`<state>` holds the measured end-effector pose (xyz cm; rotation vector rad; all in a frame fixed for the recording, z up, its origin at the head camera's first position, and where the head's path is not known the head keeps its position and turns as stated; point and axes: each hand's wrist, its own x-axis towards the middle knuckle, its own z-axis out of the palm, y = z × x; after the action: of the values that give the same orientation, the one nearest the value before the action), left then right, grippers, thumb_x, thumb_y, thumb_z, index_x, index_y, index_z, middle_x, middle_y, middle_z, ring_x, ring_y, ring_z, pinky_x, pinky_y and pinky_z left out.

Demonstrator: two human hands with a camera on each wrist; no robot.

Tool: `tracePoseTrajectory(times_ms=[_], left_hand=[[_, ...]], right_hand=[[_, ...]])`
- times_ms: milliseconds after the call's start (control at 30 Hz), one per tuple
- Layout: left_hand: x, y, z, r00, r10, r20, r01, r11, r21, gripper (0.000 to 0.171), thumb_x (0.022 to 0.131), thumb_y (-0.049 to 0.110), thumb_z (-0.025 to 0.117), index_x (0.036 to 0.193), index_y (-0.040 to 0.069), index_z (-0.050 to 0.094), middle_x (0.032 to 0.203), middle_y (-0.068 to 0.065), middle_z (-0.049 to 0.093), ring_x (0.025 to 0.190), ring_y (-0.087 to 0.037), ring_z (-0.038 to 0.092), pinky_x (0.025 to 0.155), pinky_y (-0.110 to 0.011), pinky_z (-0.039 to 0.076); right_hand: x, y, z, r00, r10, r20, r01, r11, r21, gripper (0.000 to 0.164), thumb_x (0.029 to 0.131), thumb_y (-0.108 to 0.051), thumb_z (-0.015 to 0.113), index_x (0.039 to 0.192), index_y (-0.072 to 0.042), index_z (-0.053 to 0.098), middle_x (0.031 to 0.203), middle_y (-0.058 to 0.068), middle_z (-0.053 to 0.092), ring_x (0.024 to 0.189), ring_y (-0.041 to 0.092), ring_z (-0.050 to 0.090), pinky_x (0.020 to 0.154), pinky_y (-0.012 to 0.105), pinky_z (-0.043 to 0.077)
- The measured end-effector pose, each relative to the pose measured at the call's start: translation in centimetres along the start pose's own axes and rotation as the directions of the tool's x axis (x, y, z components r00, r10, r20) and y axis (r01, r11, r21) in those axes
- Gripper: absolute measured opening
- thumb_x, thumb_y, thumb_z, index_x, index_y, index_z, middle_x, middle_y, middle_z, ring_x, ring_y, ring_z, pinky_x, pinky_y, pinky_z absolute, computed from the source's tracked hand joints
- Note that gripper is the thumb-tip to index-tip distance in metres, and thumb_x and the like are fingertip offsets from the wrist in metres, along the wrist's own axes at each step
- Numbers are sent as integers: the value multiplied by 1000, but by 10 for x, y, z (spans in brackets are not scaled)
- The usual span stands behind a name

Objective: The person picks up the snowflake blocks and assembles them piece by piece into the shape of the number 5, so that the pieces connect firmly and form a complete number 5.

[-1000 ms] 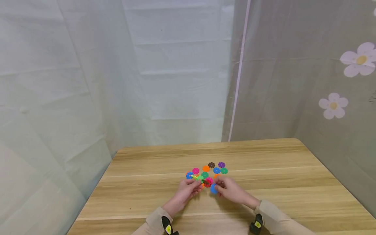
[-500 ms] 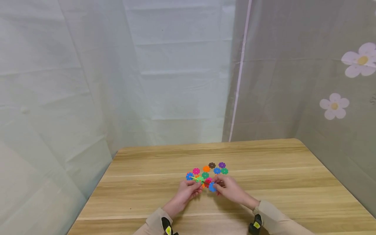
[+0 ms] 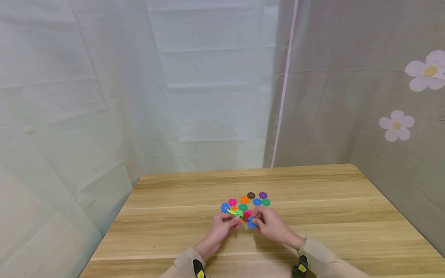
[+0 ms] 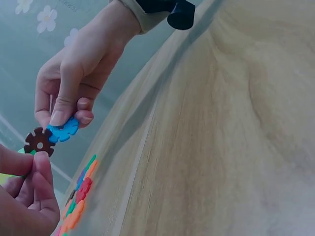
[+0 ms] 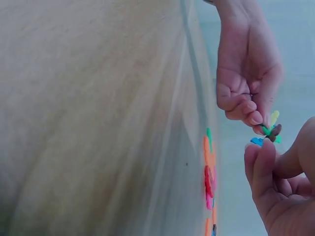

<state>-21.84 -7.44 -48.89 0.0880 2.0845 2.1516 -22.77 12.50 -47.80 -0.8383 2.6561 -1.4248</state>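
In the head view my left hand (image 3: 217,231) pinches a light green slotted flower disc (image 3: 238,212), which is joined to a yellow disc (image 3: 230,211) and a brown disc (image 4: 39,142). Opposite it, my right hand (image 3: 274,227) pinches a blue slotted disc (image 4: 65,131) between thumb and fingers. Edge to edge, the blue and brown discs meet in the left wrist view; how deep their slots engage cannot be told. Both hands are above the table, and the fingers hide parts of the discs.
Loose flower discs lie just beyond the hands on the wooden table (image 3: 167,220): a pink one (image 3: 232,202), a dark brown one (image 3: 251,195), a purple one (image 3: 263,195), a green one (image 3: 265,202) and several more. A pale curtain (image 3: 215,96) hangs behind.
The blue disc in my right hand has shifted slightly left, toward the joined discs. My left hand has tilted its discs a little, so the light green one shows more of its face.
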Motion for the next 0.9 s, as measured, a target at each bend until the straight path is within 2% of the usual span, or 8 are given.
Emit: tracePoseTrajectory(times_ms=[233, 600, 900], left_hand=[[-1, 1, 1, 1000, -3, -19, 3, 1000, 20, 21, 90, 2, 64, 100, -17, 65, 78, -7, 72, 70, -7, 66, 73, -26, 58], [-1, -1, 0, 999, 33, -6, -32, 999, 35, 22, 89, 0, 64, 99, -19, 64, 79, -13, 73, 68, -5, 65, 69, -21, 57], [1, 6, -8, 998, 10, 56, -20, 984, 177, 22, 91, 8, 64, 95, -14, 66, 79, -14, 72, 69, -10, 65, 71, -32, 58]], right_hand=[[-1, 3, 6, 999, -31, -31, 31, 1000, 1, 10, 92, -1, 60, 85, -5, 55, 68, 9, 62, 53, 4, 58, 48, 20, 50], [-1, 3, 7, 999, -19, -38, 20, 999, 25, 10, 94, -4, 60, 85, -5, 55, 70, 6, 61, 54, 3, 56, 47, 21, 49], [1, 4, 8, 1000, 6, 22, -9, 994, 113, 4, 93, -1, 59, 90, -2, 58, 76, 7, 62, 57, 8, 60, 51, 23, 54]])
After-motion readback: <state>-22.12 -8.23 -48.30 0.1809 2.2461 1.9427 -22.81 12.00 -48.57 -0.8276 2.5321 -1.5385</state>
